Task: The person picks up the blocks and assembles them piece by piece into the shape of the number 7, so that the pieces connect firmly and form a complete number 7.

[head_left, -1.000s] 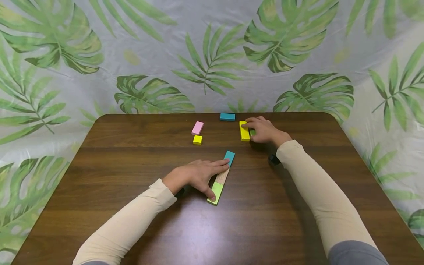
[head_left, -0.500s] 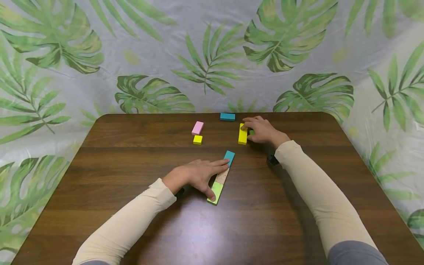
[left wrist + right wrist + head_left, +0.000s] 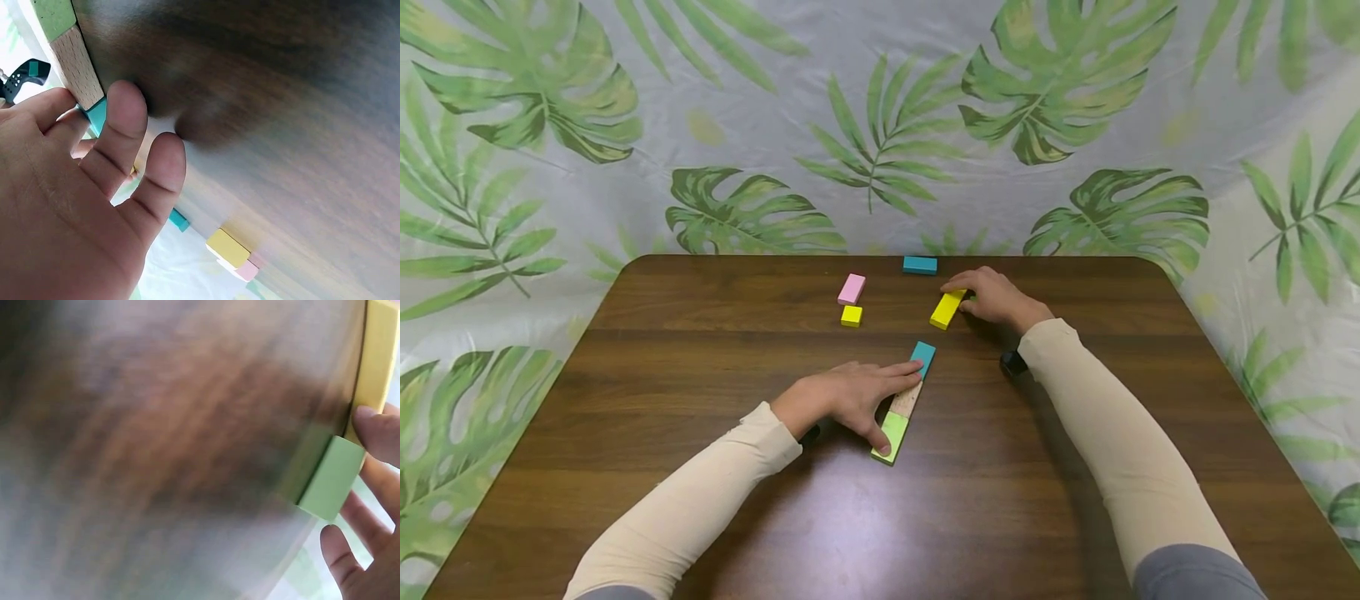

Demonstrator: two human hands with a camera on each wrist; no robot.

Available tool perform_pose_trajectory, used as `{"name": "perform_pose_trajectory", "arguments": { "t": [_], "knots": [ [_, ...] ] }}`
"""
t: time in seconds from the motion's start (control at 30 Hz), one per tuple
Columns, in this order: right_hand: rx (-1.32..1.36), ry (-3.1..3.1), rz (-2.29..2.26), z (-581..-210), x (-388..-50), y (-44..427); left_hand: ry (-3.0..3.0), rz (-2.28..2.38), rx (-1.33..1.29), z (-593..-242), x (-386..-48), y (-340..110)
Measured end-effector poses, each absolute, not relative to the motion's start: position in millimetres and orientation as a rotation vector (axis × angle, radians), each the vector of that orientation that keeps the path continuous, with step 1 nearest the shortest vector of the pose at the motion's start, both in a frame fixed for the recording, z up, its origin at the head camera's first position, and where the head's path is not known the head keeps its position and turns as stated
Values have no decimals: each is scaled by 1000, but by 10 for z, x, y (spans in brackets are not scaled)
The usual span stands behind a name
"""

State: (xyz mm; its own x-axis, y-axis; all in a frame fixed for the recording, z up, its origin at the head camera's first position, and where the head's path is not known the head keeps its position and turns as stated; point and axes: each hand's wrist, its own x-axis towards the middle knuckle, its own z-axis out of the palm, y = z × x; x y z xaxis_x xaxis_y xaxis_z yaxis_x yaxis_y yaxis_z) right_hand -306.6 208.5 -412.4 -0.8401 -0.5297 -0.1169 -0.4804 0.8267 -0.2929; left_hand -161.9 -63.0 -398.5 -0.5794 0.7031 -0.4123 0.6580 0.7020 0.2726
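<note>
My left hand (image 3: 857, 396) rests on a slanted row of flat blocks. Its fingers touch the blue block (image 3: 925, 353) at the far end, and the thumb presses the light green block (image 3: 892, 429) at the near end. Between these lies a bare wooden block (image 3: 906, 402), also seen in the left wrist view. Farther off, my right hand (image 3: 996, 297) pinches a long yellow block (image 3: 946, 312) between thumb and fingers, its far end partly covered. Beside that block a green block (image 3: 331, 478) stands by the fingers; the hand mostly hides it in the head view.
A pink block (image 3: 852, 289) and a small yellow block (image 3: 852, 317) lie at the back, left of the right hand. Another blue block (image 3: 920, 265) sits near the far edge of the brown table (image 3: 700, 292). A leaf-patterned curtain (image 3: 880, 125) hangs behind.
The long yellow block has come slightly nearer and turned, its near end swinging left, with the right hand. The left hand stays on its row. The head view has shifted slightly.
</note>
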Motion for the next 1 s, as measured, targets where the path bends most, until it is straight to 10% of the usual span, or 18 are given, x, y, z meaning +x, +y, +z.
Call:
{"name": "perform_pose_trajectory", "arguments": {
  "t": [1.0],
  "knots": [
    [-738, 2736, -595, -4081, -3255, 2057, 2407, 101, 1039, -3988, -1634, -623]
  ]
}}
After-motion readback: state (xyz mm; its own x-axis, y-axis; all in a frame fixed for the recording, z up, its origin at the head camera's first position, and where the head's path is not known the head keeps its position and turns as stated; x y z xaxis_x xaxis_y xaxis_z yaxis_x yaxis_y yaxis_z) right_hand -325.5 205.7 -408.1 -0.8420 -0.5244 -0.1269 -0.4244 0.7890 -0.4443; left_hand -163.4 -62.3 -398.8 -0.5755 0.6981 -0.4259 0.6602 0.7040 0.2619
